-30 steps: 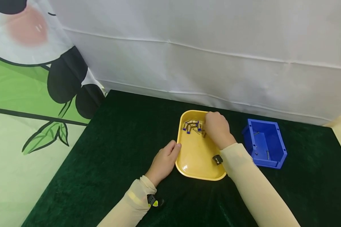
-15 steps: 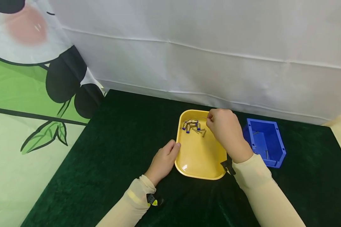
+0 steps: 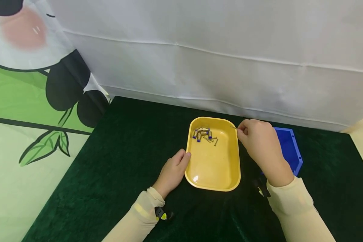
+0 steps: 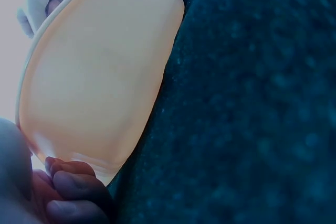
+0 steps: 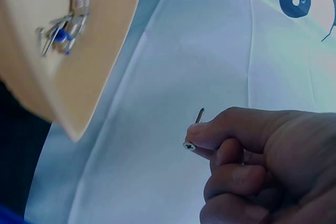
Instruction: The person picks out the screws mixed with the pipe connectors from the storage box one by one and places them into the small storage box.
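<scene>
My left hand [image 3: 172, 171] grips the left rim of a yellow tray [image 3: 213, 171], thumb over the edge and fingers curled beneath it in the left wrist view. Between thumb and forefinger, my right hand [image 3: 261, 143] pinches a screw [image 5: 200, 115] with a cross-slot head and pointed tip. That hand is just past the tray's right rim and overlaps a blue bin [image 3: 290, 146] in the head view. Inside the tray's far left part lie several brass fittings with blue ends [image 3: 198, 136] and, beside them, several loose screws [image 3: 216, 142].
A dark green cloth [image 3: 124, 144] covers the table. Behind it hangs a white curtain [image 3: 199, 67], with a cartoon-printed cloth [image 3: 33, 101] on the left. The blue bin stands right of the tray, partly hidden by the right hand.
The right hand has risen out of the tray with a screw and moved right, over the tray's rim toward the blue bin. The left hand keeps its grip on the tray.
</scene>
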`<action>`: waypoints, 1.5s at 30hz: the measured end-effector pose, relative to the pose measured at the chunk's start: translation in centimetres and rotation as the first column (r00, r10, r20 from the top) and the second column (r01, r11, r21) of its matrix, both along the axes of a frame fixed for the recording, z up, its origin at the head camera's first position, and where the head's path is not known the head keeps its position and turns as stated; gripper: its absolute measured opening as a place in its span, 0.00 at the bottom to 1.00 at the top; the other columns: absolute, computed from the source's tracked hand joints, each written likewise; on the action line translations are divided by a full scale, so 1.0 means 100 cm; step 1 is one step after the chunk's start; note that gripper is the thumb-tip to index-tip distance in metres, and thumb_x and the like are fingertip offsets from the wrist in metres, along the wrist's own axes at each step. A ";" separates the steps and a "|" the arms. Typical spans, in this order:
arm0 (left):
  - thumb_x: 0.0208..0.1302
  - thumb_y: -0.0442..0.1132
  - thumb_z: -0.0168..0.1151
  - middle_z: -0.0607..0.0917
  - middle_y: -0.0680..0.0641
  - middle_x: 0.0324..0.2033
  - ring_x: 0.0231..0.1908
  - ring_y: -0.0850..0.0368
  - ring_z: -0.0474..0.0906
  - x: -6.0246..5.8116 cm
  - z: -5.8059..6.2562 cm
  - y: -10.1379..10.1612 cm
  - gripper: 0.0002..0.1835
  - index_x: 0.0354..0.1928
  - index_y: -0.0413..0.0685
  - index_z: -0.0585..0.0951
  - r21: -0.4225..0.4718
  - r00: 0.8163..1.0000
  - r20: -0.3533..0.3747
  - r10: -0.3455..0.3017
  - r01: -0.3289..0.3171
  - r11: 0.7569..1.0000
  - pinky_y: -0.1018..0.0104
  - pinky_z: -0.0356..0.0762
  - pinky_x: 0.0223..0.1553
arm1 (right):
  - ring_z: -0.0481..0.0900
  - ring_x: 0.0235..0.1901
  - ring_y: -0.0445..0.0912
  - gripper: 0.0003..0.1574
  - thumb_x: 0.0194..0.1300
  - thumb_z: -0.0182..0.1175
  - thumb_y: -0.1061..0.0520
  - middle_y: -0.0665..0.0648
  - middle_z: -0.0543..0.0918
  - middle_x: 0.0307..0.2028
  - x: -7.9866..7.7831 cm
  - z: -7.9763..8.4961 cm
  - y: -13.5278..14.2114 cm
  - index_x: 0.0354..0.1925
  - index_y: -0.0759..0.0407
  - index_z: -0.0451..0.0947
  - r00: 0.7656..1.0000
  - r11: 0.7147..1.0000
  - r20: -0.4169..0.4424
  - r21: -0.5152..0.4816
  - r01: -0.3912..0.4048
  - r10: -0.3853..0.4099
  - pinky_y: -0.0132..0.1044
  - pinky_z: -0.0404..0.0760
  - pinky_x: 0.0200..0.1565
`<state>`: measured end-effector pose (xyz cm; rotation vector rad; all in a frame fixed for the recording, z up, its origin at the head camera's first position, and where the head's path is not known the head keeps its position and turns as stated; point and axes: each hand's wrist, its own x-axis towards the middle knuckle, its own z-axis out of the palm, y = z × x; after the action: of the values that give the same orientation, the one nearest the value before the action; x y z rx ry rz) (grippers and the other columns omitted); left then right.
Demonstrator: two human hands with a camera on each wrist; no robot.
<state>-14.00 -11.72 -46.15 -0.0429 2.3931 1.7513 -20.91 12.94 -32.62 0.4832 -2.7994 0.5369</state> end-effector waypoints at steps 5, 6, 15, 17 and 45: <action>0.76 0.63 0.39 0.84 0.49 0.30 0.26 0.50 0.82 0.000 0.000 0.003 0.23 0.44 0.53 0.75 0.004 1.000 0.004 -0.006 0.006 1.000 0.62 0.76 0.26 | 0.72 0.22 0.50 0.05 0.65 0.62 0.61 0.58 0.80 0.23 0.005 -0.005 0.024 0.34 0.63 0.83 0.999 0.998 -0.016 0.032 0.053 -0.052 0.47 0.81 0.29; 0.76 0.63 0.39 0.84 0.49 0.30 0.26 0.50 0.82 0.000 0.001 0.004 0.24 0.44 0.54 0.75 0.005 1.000 0.003 -0.006 0.006 1.000 0.62 0.76 0.26 | 0.73 0.22 0.50 0.06 0.65 0.62 0.61 0.59 0.80 0.24 0.005 -0.005 0.030 0.34 0.64 0.83 0.998 0.997 -0.016 0.037 0.062 -0.061 0.48 0.81 0.30; 0.76 0.64 0.40 0.82 0.48 0.28 0.26 0.51 0.81 0.001 0.004 0.002 0.23 0.43 0.55 0.75 -0.021 1.000 0.005 0.014 -0.014 1.000 0.64 0.74 0.26 | 0.72 0.20 0.50 0.09 0.65 0.59 0.61 0.61 0.84 0.25 0.001 -0.012 0.072 0.34 0.66 0.83 0.995 0.994 -0.005 0.033 0.103 -0.103 0.42 0.73 0.23; 0.76 0.64 0.40 0.83 0.49 0.29 0.26 0.50 0.81 0.001 0.004 0.001 0.23 0.44 0.55 0.75 -0.019 1.000 0.008 0.018 -0.017 1.000 0.64 0.74 0.26 | 0.72 0.19 0.50 0.09 0.66 0.59 0.61 0.61 0.85 0.25 0.000 -0.014 0.078 0.33 0.65 0.83 0.994 0.993 0.006 0.031 0.113 -0.113 0.40 0.69 0.22; 0.75 0.65 0.41 0.84 0.49 0.29 0.27 0.51 0.82 0.002 0.005 -0.002 0.24 0.42 0.55 0.76 -0.012 0.999 0.026 0.023 -0.023 1.000 0.64 0.75 0.27 | 0.71 0.20 0.47 0.10 0.67 0.56 0.56 0.55 0.78 0.24 -0.003 -0.053 0.094 0.36 0.61 0.79 0.965 0.979 0.189 -0.064 0.196 -0.181 0.38 0.66 0.20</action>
<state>-13.81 -11.87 -45.64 -0.0947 2.3939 1.7354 -21.22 22.30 -37.94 0.1542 -2.9393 0.6824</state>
